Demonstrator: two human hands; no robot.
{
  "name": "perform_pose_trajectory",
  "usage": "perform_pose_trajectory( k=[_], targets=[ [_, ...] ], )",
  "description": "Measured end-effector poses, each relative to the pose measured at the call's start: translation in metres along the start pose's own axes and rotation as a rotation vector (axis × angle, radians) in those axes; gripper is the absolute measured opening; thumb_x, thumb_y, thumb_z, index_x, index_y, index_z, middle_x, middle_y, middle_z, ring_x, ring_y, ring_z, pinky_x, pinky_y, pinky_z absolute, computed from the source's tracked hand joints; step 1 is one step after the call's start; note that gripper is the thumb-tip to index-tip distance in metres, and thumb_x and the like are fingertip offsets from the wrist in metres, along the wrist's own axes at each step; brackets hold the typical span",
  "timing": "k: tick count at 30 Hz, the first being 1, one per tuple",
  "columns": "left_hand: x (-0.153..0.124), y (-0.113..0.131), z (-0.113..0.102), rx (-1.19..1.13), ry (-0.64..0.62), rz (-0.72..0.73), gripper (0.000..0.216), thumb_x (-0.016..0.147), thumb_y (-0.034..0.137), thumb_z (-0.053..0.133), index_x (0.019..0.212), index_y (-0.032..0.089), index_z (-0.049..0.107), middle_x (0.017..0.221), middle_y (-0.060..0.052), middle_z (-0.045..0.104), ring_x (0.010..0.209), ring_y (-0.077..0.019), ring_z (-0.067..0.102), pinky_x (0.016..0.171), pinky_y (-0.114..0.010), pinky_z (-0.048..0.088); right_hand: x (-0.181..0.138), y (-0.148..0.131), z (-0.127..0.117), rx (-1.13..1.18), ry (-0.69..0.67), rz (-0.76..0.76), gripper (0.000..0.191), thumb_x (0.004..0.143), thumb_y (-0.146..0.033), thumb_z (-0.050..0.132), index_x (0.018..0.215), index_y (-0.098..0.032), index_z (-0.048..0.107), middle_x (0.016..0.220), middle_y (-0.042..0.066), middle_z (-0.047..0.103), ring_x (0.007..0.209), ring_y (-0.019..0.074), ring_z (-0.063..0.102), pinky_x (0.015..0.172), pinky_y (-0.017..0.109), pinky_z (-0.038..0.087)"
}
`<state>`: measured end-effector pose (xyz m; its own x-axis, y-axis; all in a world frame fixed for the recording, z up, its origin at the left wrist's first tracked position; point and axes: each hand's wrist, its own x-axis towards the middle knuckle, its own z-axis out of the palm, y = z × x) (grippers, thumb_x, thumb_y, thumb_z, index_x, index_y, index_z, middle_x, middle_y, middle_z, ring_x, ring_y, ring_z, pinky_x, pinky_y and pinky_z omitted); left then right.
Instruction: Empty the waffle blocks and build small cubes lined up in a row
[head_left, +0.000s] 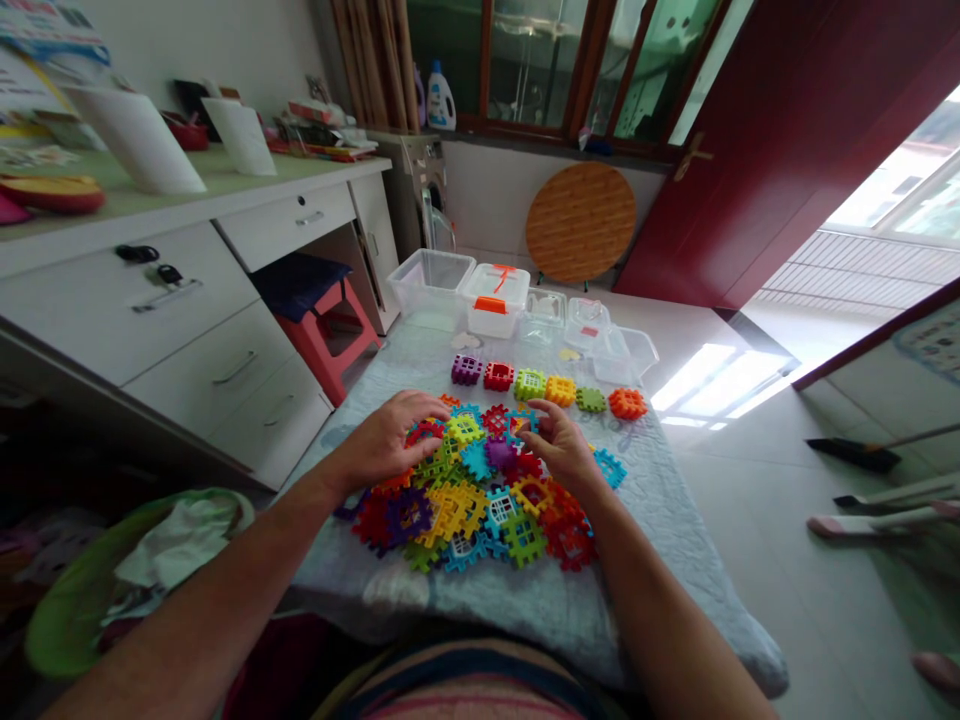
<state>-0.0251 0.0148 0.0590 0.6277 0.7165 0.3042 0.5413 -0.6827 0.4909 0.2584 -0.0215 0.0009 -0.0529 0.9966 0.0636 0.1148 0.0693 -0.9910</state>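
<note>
A pile of colourful plastic interlocking building blocks (454,510) lies on the cloth-covered table (675,560). Over its left side is my left hand (401,435), fingers apart and curved, near a yellow-green block (465,429). My right hand (561,445) hovers at the pile's right side with thumb and fingers spread; I see nothing held in it. Beyond the pile, a row of assembled blocks runs across the table: a purple one (466,370), a red one (499,376), an orange one (628,404) and several others between them.
Clear plastic bins (431,285) and a lidded box with orange clips (495,300) line the table's far end. To the left stand a pink stool (345,340), a white desk (172,300) and a green basket (67,620). A red door (712,150) is at right.
</note>
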Motion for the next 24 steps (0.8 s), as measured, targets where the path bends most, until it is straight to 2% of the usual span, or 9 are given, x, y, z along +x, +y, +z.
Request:
perform_pose_trajectory(
  k=[4,7,10,13,18,21,24],
  targets=[
    [0.013,0.023,0.016,0.106,-0.259,0.175,0.028,0.077,0.015,0.063,0.104,0.023,0.066,0.114,-0.005,0.067,0.114,-0.0227,0.054,0.105,-0.039,0.036,0.0,-0.001,-0.004,0.009,0.032,-0.032,0.052,0.073,-0.033,0.065,0.12,-0.023,0.045,0.085,-0.001,0.061,0.069,0.0123,0.057,0.065,0.027,0.048],
    [0.021,0.031,0.026,0.173,-0.349,0.234,0.025,0.073,0.01,0.065,0.094,0.024,0.067,0.104,-0.003,0.068,0.111,-0.0226,0.054,0.102,-0.038,0.038,0.0,0.004,-0.005,0.006,-0.014,-0.036,0.056,0.071,-0.028,0.064,0.124,-0.024,0.044,0.098,0.002,0.061,0.073,0.0119,0.058,0.065,0.027,0.048],
    [0.027,0.036,0.03,0.222,-0.365,0.259,0.019,0.072,0.008,0.063,0.083,0.023,0.066,0.098,-0.004,0.067,0.107,-0.0225,0.054,0.098,-0.037,0.039,-0.001,0.009,-0.003,-0.005,-0.118,-0.042,0.061,0.072,-0.028,0.064,0.129,-0.024,0.042,0.106,0.004,0.058,0.07,0.0094,0.057,0.061,0.024,0.047],
    [0.029,0.036,0.031,0.242,-0.368,0.269,0.015,0.074,0.007,0.061,0.076,0.022,0.064,0.095,-0.004,0.066,0.104,-0.0218,0.055,0.097,-0.036,0.04,-0.002,0.009,-0.003,-0.131,-0.176,-0.052,0.058,0.074,-0.025,0.062,0.129,-0.022,0.046,0.102,0.003,0.059,0.066,0.0089,0.055,0.061,0.024,0.047],
    [0.027,0.034,0.032,0.199,-0.35,0.244,0.013,0.073,0.008,0.058,0.075,0.02,0.063,0.096,-0.005,0.064,0.1,-0.0211,0.056,0.093,-0.034,0.042,-0.006,-0.002,-0.006,-0.538,-0.059,-0.185,0.046,0.076,-0.019,0.064,0.121,-0.02,0.057,0.1,0.004,0.064,0.086,0.0162,0.058,0.079,0.033,0.048],
    [0.026,0.034,0.028,0.133,-0.312,0.216,0.014,0.07,0.007,0.056,0.076,0.019,0.062,0.098,-0.006,0.064,0.099,-0.0213,0.056,0.093,-0.034,0.042,-0.007,-0.005,-0.008,-0.62,-0.034,-0.258,0.04,0.079,-0.019,0.064,0.118,-0.022,0.059,0.109,0.006,0.062,0.1,0.0199,0.057,0.09,0.038,0.045],
    [0.025,0.036,0.02,0.023,-0.255,0.166,0.014,0.072,0.01,0.053,0.079,0.019,0.061,0.1,-0.006,0.064,0.098,-0.0208,0.057,0.093,-0.033,0.042,-0.004,-0.004,-0.008,-0.702,-0.065,-0.307,0.036,0.08,-0.016,0.063,0.115,-0.023,0.063,0.114,0.006,0.062,0.108,0.0217,0.053,0.097,0.041,0.041]
  ],
)
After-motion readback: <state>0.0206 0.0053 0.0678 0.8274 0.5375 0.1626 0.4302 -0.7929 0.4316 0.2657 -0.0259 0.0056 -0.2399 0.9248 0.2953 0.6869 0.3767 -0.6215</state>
